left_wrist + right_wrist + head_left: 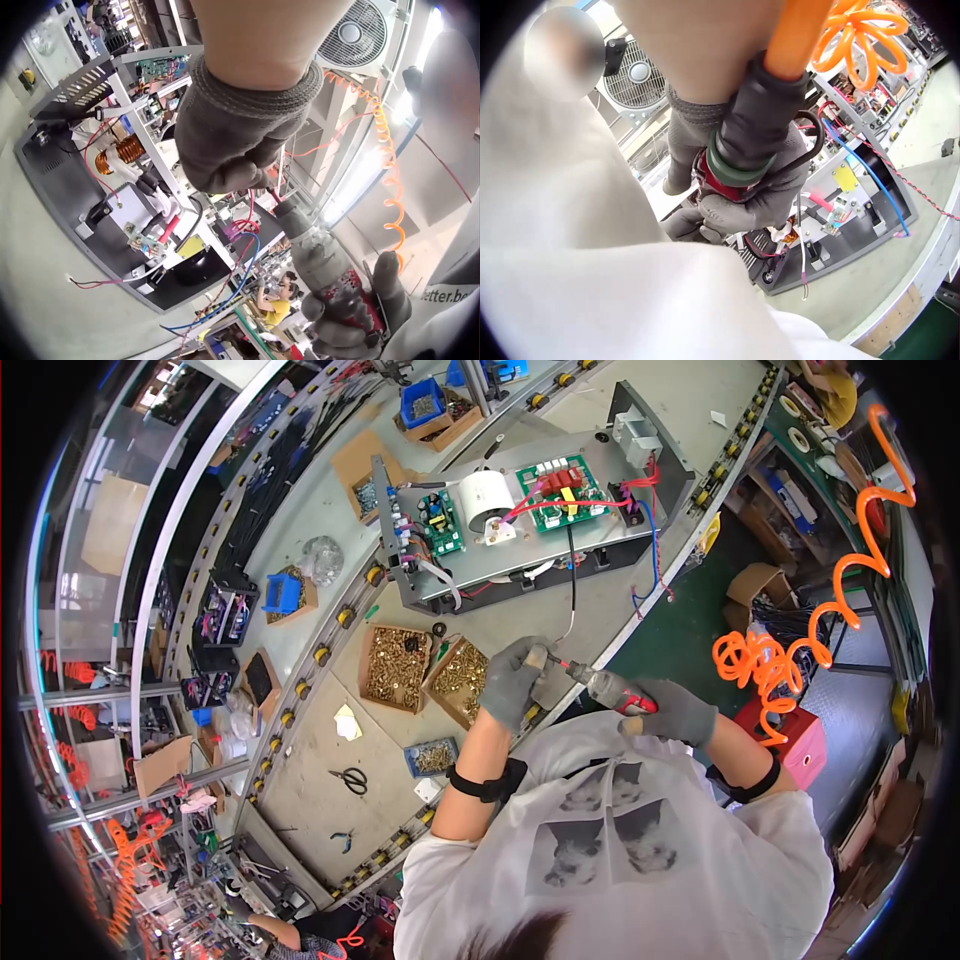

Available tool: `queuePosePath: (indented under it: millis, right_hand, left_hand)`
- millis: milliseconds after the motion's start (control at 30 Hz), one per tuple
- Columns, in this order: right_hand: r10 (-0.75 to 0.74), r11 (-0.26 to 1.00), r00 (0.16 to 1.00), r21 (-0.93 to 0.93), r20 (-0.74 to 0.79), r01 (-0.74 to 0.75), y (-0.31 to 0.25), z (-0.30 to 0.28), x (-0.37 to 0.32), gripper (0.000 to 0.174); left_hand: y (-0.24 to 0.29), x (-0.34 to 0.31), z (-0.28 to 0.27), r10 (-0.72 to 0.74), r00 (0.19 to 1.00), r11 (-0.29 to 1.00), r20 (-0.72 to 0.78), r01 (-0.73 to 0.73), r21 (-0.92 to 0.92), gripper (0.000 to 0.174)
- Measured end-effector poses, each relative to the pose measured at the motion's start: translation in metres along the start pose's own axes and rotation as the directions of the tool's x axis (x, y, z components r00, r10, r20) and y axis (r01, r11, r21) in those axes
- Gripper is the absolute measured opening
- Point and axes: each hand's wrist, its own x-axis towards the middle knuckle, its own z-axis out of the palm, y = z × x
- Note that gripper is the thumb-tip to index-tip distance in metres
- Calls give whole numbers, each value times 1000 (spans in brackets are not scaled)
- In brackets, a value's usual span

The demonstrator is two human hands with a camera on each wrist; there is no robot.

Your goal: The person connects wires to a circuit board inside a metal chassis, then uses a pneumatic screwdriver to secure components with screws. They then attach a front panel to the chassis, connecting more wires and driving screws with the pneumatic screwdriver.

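My left hand [528, 668], in a grey glove, is curled around the front of a red and grey air screwdriver [608, 686] at its bit. Whatever it pinches there is hidden. In the left wrist view the left hand [238, 174] is a closed fist with the screwdriver [330, 279] running up into it. My gloved right hand [682, 712] grips the tool's body, and in the right wrist view the right hand [769, 201] wraps the screwdriver [735, 161]. An orange coiled hose [800, 640] leads from it. An open metal chassis [600, 460] with green circuit boards lies beyond.
Two cardboard boxes of brass screws [395, 668] sit left of my left hand, with a small blue tray [433, 757] nearer me. Scissors [350, 780] and pliers [343, 840] lie on the bench. A roller rail [320, 655] runs diagonally. A red box [795, 745] stands right.
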Motion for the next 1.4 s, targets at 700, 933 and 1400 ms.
queuePosePath:
  millis: [700,933,1400]
  right_hand:
    - [-187,769,922,533,-338,352,13,-232,3,61]
    - [-182,837,948,465,-260,288,8,-373,84,57]
    - [-393,918,912,106,117,382,-159,-425,256,55]
  left_hand:
    - [-109,204,93,-473,880,639,-46,307,-706,12]
    - [-83,20,95,-389,800,169,-457,-426,-889,23]
    - [234,139,154,830,287,471,-478,100,877,22]
